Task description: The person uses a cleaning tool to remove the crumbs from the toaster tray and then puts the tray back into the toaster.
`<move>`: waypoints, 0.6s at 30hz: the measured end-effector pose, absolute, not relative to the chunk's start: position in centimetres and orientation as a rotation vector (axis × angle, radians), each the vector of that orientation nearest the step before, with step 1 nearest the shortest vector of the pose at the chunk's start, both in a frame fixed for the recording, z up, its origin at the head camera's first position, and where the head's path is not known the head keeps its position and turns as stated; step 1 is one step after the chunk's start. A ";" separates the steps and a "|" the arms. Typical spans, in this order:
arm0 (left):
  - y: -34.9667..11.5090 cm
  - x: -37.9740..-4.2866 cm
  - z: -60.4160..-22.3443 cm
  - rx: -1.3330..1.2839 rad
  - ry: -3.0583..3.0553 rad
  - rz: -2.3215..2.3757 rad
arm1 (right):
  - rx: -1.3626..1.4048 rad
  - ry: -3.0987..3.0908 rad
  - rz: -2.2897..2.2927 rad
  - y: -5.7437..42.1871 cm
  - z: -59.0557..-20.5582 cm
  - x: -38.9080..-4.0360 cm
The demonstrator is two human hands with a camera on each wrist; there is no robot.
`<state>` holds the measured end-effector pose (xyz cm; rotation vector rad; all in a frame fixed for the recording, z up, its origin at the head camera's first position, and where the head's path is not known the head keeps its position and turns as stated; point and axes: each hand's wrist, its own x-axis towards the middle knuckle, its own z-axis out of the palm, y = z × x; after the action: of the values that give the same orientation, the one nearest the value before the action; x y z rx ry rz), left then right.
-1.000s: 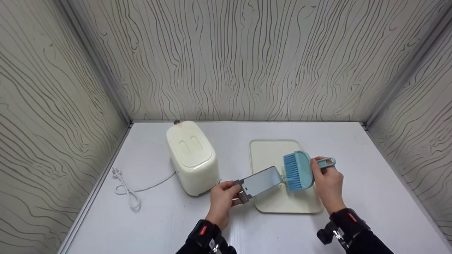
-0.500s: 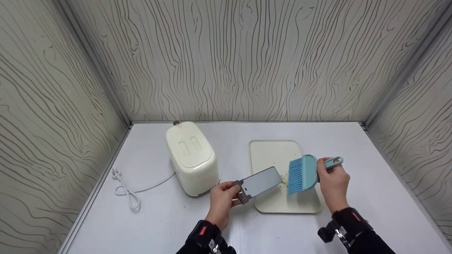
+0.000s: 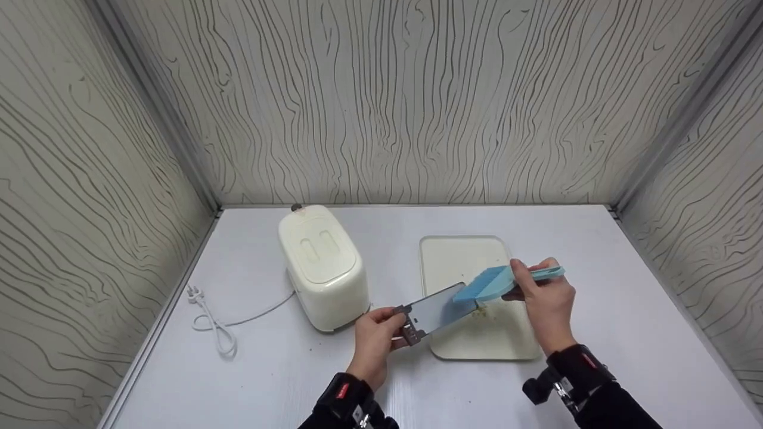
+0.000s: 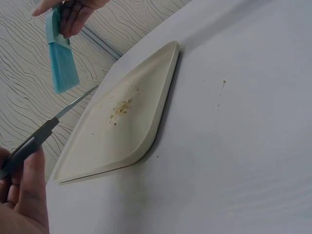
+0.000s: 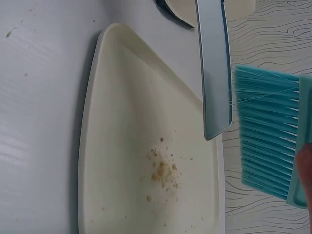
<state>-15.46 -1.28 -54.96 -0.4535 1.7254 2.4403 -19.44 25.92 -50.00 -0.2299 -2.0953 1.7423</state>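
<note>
Head view: at the near edge of the bench (image 3: 286,387), a black strap (image 3: 341,390) is worn on each wrist. The dark handle end of a flat metal plate (image 3: 441,308) is pinched between thumb and fingers by the left hand (image 3: 372,339). The handle of a blue brush (image 3: 498,286) is gripped by the right hand (image 3: 547,304). The free end of the plate is held over a cream tray (image 3: 453,253); in the left wrist view the plate is seen edge-on and slanted. The bristles are positioned over the free end of the plate; whether contact is made cannot be determined. Brown crumbs (image 4: 121,109) are scattered on the tray floor.

To the left of the tray, a cream toaster (image 3: 325,268) is placed upright on the bench. A white cord (image 3: 262,313) is routed leftward from it, looped, and terminated in a plug (image 3: 195,293). The far side is bounded by a wood-grain patterned wall (image 3: 357,119).
</note>
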 end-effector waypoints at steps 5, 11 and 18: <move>-1.3 -15.5 -55.0 -0.459 1.722 2.430 | -0.182 -2.040 1.800 24.5 -49.8 -20.0; -1.3 -15.4 -55.1 -0.464 1.738 2.406 | -0.172 -2.052 1.813 23.5 -50.3 -20.2; -1.3 -15.4 -55.0 -0.448 1.739 2.427 | -0.168 -2.116 1.764 23.5 -51.0 -20.1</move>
<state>-15.37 -1.34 -55.03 -0.4476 1.7392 2.4266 -20.06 23.50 -50.97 -0.1679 -2.1160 1.7639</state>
